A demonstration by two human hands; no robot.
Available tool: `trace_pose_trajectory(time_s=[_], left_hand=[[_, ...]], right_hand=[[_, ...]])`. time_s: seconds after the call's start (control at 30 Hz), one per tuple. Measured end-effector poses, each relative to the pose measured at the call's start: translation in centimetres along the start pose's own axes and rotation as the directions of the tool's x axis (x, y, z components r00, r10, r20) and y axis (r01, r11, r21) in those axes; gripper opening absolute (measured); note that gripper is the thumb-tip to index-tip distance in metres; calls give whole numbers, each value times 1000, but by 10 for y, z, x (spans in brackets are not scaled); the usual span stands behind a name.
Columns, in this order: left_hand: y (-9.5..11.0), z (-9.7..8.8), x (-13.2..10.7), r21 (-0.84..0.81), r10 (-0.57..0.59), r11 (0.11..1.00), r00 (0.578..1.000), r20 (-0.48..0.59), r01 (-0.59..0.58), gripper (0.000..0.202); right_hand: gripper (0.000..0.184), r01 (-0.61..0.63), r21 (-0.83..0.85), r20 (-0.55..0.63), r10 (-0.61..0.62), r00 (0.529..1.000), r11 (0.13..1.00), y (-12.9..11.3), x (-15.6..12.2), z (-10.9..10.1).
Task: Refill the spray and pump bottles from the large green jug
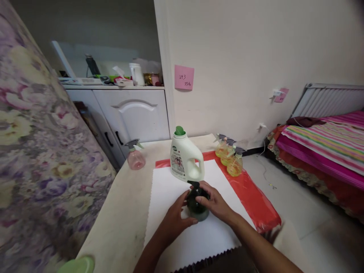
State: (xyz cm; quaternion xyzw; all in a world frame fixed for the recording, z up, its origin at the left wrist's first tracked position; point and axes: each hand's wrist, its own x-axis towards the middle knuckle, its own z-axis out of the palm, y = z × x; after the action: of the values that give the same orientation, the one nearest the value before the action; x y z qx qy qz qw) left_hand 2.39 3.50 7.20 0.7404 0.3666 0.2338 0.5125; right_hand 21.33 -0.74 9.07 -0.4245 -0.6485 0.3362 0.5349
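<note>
Head view: between the fingers of both hands sits a dark green pump bottle (196, 208). The left hand (175, 217) curls against its left side, thumb low in front and fingertips higher up; the right hand (215, 203) grips near the neck, thumb in front, fingers bent behind (partly hidden, so their exact hold I cannot tell). Under the fingers lies a white sheet (162, 197). Just beyond the fingertips stands a pale detergent jug (186, 163); farther off to their left, a pink spray bottle (136, 160); beyond them rightward, yellow spray bottles (234, 167).
</note>
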Motion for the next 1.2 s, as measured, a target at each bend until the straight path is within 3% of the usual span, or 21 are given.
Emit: trace_pose_trajectory(time_s=[0.17, 0.23, 0.37, 0.47, 0.63, 0.77, 0.87, 1.2], left_hand=[[-8, 2, -1, 19, -9, 1000, 999, -45, 10, 78], [-12, 3, 0, 38, -12, 999, 999, -53, 14, 74], [-15, 5, 2, 67, -23, 997, 997, -67, 28, 69], [-16, 7, 3, 66, -33, 997, 997, -68, 37, 70], [-20, 11, 6, 53, -9, 999, 997, -82, 14, 67], [-23, 17, 14, 42, 61, 998, 990, -129, -56, 82], [-21, 20, 19, -9, 97, 995, 989, -113, -99, 83], [-25, 30, 20, 32, 119, 993, 974, -191, -115, 80]], right_hand=[[39, -17, 9, 115, 16, 993, 1000, 10, 1, -9], [40, -33, 15, 79, 31, 996, 999, 13, -1, -9], [40, -95, 45, -103, 99, 990, 994, 18, -5, -2], [32, -122, 54, -192, 130, 973, 991, 21, -6, 4], [22, -102, 42, -231, 109, 967, 994, 22, -4, 9], [20, -100, 37, -232, 105, 967, 994, 21, -4, 9], [17, -102, 29, -250, 106, 963, 994, 20, -4, 9], [16, -135, 4, -411, 124, 903, 991, 23, -7, 25]])
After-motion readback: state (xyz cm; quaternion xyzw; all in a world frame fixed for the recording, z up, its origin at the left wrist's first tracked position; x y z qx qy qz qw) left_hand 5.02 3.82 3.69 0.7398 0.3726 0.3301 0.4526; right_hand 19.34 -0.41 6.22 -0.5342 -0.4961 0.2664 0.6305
